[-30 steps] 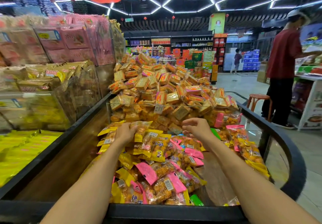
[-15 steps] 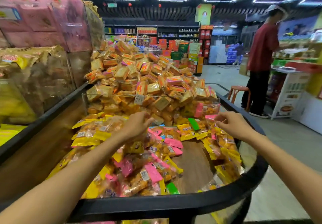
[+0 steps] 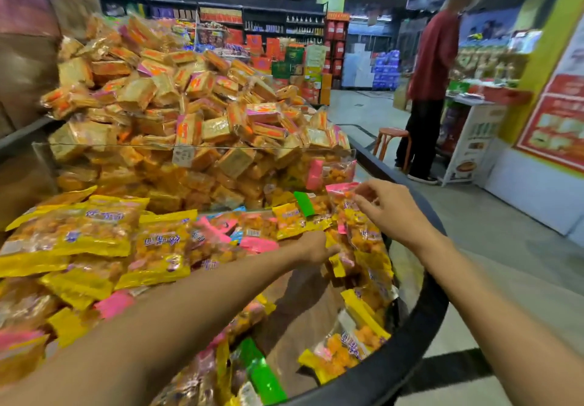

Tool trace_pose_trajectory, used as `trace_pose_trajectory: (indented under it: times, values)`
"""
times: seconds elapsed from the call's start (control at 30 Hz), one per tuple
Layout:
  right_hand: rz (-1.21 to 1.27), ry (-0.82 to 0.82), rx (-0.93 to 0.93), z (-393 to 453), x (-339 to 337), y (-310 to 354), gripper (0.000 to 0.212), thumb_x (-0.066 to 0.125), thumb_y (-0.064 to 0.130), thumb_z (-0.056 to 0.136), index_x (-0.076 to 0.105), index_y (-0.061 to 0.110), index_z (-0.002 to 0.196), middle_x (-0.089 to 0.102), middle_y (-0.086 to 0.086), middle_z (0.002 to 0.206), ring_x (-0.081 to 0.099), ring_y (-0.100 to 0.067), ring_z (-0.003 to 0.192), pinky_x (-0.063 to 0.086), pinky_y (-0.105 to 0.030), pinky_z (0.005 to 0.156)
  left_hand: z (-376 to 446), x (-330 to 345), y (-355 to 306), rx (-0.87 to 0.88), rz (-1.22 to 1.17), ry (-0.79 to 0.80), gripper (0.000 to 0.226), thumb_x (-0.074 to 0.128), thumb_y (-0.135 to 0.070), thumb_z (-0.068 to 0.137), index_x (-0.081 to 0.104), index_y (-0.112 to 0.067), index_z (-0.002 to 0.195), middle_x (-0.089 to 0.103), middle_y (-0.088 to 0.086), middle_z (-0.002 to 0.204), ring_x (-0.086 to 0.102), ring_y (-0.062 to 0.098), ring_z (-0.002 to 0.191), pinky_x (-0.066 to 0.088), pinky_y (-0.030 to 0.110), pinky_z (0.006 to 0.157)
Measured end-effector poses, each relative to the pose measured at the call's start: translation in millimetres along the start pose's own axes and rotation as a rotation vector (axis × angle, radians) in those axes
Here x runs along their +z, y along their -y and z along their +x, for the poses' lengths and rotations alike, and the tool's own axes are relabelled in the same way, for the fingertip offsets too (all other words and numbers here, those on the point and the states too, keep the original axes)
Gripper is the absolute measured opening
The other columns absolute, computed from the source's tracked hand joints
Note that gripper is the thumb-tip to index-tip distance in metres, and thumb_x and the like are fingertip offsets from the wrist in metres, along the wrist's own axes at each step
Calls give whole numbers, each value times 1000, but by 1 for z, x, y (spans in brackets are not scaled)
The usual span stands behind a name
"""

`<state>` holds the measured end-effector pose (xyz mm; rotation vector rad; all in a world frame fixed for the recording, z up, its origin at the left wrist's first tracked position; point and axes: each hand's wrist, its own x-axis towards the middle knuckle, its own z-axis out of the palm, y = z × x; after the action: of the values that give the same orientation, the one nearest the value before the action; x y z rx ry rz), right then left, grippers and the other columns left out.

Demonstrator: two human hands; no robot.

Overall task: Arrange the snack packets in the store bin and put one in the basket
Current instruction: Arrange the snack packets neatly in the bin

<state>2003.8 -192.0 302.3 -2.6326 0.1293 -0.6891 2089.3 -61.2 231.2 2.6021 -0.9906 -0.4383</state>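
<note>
With your right hand [image 3: 390, 213] pinching a pink-topped packet [image 3: 339, 189] at the bin's [image 3: 420, 339] far right edge, and left hand [image 3: 316, 247] gripping neighbouring packets, draw them inward onto the pile.

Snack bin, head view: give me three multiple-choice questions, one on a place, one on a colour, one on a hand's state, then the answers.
1. Where is the stool?
A. in the aisle beyond the bin
B. inside the bin
C. on a shelf

2. What colour is the bin rim?
A. white
B. black
C. red

3. What is the right hand doing?
A. hanging idle
B. resting on the rim
C. pinching a pink-topped packet

Answers: 1 A, it stands on the floor beside a person. 2 B, the curved edge is dark. 3 C, fingertips close on the packet's edge.
</note>
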Motion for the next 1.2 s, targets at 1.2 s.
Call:
trace_pose_trajectory:
  times: [1.2]
  values:
    - [723,529,49,2,68,181,29,57,41,93,57,14,83,50,6,76,47,-8,71,35,-17,61,-208,-141,122,183,-533,-319,62,65,13,80,65,-38,115,62,-11,121,61,2,98,55,23,71]
